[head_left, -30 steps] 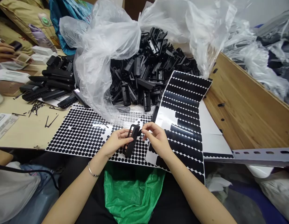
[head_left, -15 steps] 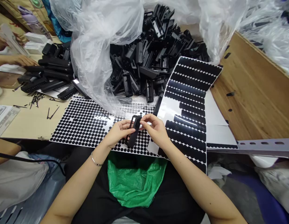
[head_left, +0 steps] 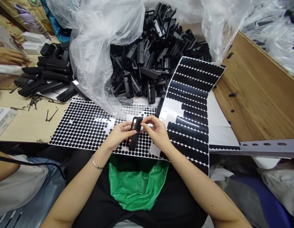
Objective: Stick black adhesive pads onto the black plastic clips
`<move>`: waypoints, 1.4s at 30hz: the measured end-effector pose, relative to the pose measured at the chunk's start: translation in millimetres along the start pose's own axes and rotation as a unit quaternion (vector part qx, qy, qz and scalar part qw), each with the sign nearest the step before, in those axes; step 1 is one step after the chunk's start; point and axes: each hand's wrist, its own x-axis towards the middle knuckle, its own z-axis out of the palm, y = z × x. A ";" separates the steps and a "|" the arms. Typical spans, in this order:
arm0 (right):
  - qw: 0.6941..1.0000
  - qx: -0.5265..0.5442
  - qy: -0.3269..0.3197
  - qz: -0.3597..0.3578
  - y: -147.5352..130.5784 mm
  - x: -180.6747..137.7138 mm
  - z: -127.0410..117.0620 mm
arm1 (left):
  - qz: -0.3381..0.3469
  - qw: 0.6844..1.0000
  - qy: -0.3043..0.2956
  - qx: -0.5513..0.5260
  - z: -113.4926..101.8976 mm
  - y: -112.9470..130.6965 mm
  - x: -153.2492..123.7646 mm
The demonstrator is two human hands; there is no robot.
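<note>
My left hand (head_left: 120,134) is closed around the side of a black ribbed plastic part (head_left: 136,139), its thumb across the front. The part has a long open frame along its left edge and is held tilted above a sheet of black round stickers (head_left: 82,126). At the part's upper right edge, the thumb and fingers of my right hand (head_left: 155,129) are pinched together on it. Anything small between those fingertips is hidden. To the right lies a curled sheet of black sticker strips (head_left: 187,139), partly peeled to white backing.
A heap of black plastic parts (head_left: 139,57) in clear plastic wrap (head_left: 92,53) rises behind the sheets. More black parts (head_left: 54,72) lie left, near a co-worker's hand (head_left: 11,56). A wooden board (head_left: 260,95) stands right. A green bag (head_left: 139,186) hangs below the table edge.
The view has shifted slightly. Both my hands stay on the plastic part in nearly the same pose. The co-worker's hand has drawn back left from the black parts.
</note>
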 end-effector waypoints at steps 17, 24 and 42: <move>1.000 -0.004 0.017 -0.010 2.9 -0.8 1.6 | 0.000 1.000 -0.006 -0.007 1.1 -0.3 -0.3; 0.999 -0.021 0.023 -0.021 2.5 -2.5 2.5 | 0.000 1.000 -0.011 -0.006 0.7 -0.5 -0.1; 1.000 -0.013 0.018 -0.009 1.1 -4.8 0.9 | 0.003 1.000 -0.025 0.015 -1.1 -0.7 -0.8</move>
